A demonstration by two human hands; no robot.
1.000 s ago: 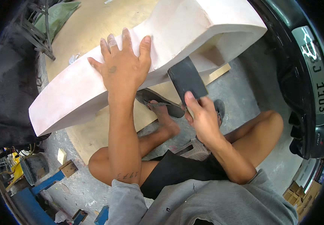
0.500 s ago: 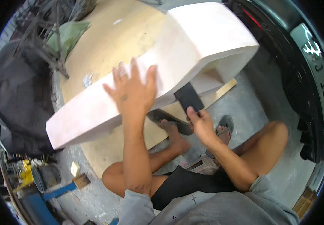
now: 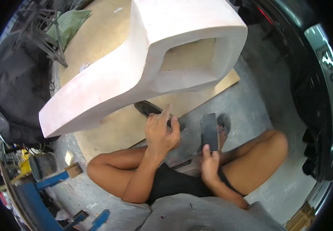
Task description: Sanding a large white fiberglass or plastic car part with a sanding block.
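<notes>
A large white moulded piece (image 3: 89,90) with a long tapering arm and a hollow, squarish opening at its wide end lies across a board. In front of its lower edge, my left hand (image 3: 160,134) is raised, apart from the piece, fingers extended and slightly blurred, holding nothing that I can see. My right hand (image 3: 209,165) grips the near end of a flat dark rectangular block (image 3: 209,131), held upright above my lap. The block is clear of the white piece.
The pale wooden board (image 3: 116,133) lies on a grey concrete floor (image 3: 247,104). My sandalled feet and bent legs are close below the piece. A dark vehicle (image 3: 301,77) stands at the right. A black covered bulk (image 3: 16,84) and blue metal parts (image 3: 35,204) are at the left.
My left hand has come off the white piece and drawn back toward me. My right hand has lowered with the block, away from the piece, whose hollow opening now faces me more.
</notes>
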